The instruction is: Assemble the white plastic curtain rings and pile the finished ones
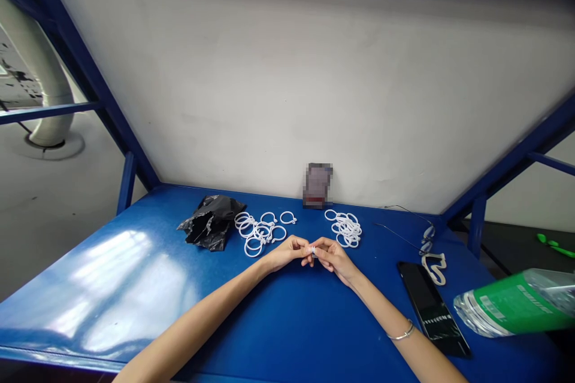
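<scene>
My left hand (290,252) and my right hand (332,256) meet over the blue table, their fingers closed together on a small white piece (313,249). Most of that piece is hidden by the fingers; it looks like part of a white plastic ring. Left of my hands lies a loose pile of white plastic rings (262,231), each with a small tab. A second heap of white rings (347,228) lies just beyond my right hand.
A crumpled black plastic bag (211,224) lies left of the rings. A blurred upright object (317,185) leans on the wall. To the right are glasses (426,240), a white frame-like piece (435,268), a black phone (432,308) and a green-labelled bottle (516,304). Blue table (287,323).
</scene>
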Available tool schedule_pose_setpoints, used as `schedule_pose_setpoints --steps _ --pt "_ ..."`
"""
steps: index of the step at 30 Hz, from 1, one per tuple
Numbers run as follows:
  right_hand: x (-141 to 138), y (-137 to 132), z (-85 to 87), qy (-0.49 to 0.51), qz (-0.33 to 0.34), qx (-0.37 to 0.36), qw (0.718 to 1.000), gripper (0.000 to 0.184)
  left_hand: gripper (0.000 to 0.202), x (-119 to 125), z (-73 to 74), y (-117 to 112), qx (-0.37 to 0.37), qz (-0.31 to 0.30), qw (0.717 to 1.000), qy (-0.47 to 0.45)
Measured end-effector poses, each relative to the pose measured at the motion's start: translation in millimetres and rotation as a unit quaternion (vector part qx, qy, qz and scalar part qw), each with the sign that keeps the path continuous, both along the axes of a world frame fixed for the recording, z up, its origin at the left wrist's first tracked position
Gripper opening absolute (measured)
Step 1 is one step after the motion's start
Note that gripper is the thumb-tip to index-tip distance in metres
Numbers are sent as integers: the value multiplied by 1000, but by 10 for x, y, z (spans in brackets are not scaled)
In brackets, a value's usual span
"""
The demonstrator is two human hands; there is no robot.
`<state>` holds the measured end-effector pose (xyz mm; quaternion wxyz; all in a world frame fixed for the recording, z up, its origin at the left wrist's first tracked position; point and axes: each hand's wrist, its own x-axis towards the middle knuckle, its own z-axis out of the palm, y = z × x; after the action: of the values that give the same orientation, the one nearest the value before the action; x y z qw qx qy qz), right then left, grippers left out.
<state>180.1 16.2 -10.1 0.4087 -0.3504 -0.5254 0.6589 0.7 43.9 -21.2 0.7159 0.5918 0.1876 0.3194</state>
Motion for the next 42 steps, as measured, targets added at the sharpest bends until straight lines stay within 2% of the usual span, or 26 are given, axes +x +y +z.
schedule_pose_setpoints --steps 5,17,23,36,42 --pt "-7 -4 -6 -2 -15 -1 1000 33 44 36 -21 -6 -17 24 999 -14" --pt "-43 -32 33 29 9 6 1000 30 44 44 -68 9 -16 39 999 -17" --pt "-31 -11 -1 37 2 10 999 30 37 32 -23 -10 -8 30 999 -17" --pt "-55 -41 -11 6 -3 39 999 32 40 41 20 -34 -2 30 1000 -4" --pt "-69 -46 -6 -2 -32 42 999 34 36 55 31 -37 -11 40 999 -26"
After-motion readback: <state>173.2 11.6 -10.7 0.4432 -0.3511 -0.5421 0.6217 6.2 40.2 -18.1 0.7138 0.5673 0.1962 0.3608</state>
